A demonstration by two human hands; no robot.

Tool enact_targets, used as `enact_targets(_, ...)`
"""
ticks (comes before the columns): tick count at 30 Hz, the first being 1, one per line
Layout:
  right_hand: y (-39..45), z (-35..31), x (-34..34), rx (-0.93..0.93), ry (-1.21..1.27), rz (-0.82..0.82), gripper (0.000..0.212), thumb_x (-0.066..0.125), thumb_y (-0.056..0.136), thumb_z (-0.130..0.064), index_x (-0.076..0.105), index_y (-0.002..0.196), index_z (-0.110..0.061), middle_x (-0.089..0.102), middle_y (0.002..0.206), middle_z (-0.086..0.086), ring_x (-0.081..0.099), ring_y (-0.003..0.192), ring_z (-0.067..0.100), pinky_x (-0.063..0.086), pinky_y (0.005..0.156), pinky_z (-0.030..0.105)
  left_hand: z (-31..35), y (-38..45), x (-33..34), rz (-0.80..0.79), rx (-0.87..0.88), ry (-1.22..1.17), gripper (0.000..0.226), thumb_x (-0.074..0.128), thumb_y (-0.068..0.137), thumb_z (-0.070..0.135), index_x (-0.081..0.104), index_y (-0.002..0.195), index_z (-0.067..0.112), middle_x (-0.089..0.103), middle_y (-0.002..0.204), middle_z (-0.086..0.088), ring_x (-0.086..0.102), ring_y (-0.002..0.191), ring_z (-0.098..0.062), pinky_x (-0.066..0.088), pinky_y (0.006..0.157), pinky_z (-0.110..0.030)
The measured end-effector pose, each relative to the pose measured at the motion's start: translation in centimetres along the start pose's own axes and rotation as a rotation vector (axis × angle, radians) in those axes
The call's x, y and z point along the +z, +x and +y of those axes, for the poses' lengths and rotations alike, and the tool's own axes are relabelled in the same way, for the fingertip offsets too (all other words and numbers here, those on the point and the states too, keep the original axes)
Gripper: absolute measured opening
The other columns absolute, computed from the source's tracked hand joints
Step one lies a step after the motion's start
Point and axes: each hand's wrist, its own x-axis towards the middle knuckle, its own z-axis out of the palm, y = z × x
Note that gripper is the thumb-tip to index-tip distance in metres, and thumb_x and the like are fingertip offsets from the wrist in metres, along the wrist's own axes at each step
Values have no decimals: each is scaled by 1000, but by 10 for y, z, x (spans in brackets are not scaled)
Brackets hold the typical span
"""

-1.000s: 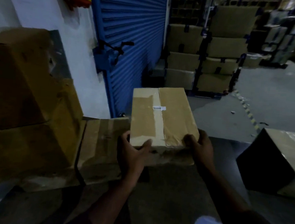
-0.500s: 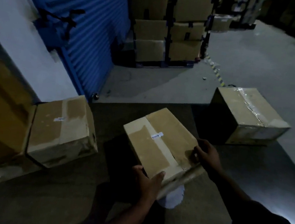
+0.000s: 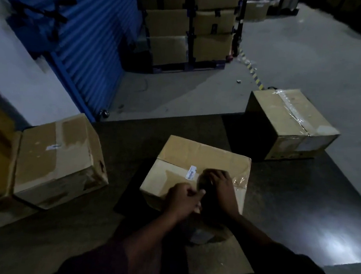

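At the lower centre of the frame, a cardboard box (image 3: 197,155) sits on a dark platform (image 3: 131,137), whose far edge runs just behind it. Bare platform lies open on both sides, toward a left box (image 3: 59,161) and a taped box (image 3: 290,122) at the upper right. Its long axis and tape seam run left to right, dipping rightward. A white label (image 3: 191,172) on the seam is too small to read. The left hand (image 3: 184,199) curls at the near edge and the right hand (image 3: 221,187) rests on top with its fingers bent. Whether either grips anything, I cannot tell.
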Motion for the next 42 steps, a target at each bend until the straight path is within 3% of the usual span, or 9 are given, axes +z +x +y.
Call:
enact_targets(4,7,-12,7,63,-82,-45,39,50,78,-44,66,106,-22,59,109,0,50,99,24,43,83,41,-11,37,-32,193,249,276,23,73,85,37,63,103,26,60,100,8,57,95,-10,45,78,-28)
enact_targets(7,17,-18,14,107,-161,-64,40,56,81,-44,58,118,-29,52,114,-3,45,104,22,38,85,41,-36,58,-42,87,354,469,38,71,84,41,62,119,30,53,116,5,50,110,-16,42,91,-32)
enact_targets(10,22,-20,20,99,-211,-58,38,54,82,-48,57,116,-33,49,113,-6,43,104,20,38,86,40,-51,61,-41,91,480,450,30,66,82,45,67,107,28,54,108,4,54,102,-18,46,88,-36)
enact_targets(13,27,-17,24,105,-227,-68,38,52,83,-50,57,114,-29,50,115,-4,44,106,20,38,87,39,-53,61,-40,139,564,451,20,67,82,42,68,95,26,57,98,5,54,94,-16,42,80,-27)
enact_targets(18,31,-12,29,38,-279,-132,54,60,79,-51,53,126,-27,47,127,0,41,115,23,33,90,38,-46,71,-45,69,523,421,16,76,81,36,65,84,25,59,91,8,57,78,-9,49,68,-31)
enact_targets(22,32,-9,30,56,-250,-80,54,41,78,-58,58,116,-23,52,120,0,45,109,23,33,84,36,-43,80,-51,70,476,428,21,77,79,42,60,77,29,58,84,11,53,65,-3,47,62,-28)
enact_targets(26,33,-8,33,45,-255,-96,58,41,79,-56,55,126,-25,50,123,1,44,110,23,34,84,37,-44,80,-49,86,462,433,23,78,78,44,59,76,31,57,85,12,53,64,-2,47,61,-26)
enact_targets(32,32,-7,32,53,-198,-50,40,60,83,-45,59,117,-25,52,120,-2,45,109,20,33,84,34,-44,80,-48,120,445,407,26,80,75,44,62,75,25,59,82,10,58,66,-4,51,63,-30)
enact_targets(42,32,-5,35,37,-260,-64,45,58,83,-47,58,120,-21,53,120,1,46,108,22,37,85,35,-43,79,-49,121,443,397,26,82,75,41,61,72,26,59,81,10,55,63,-3,47,59,-26)
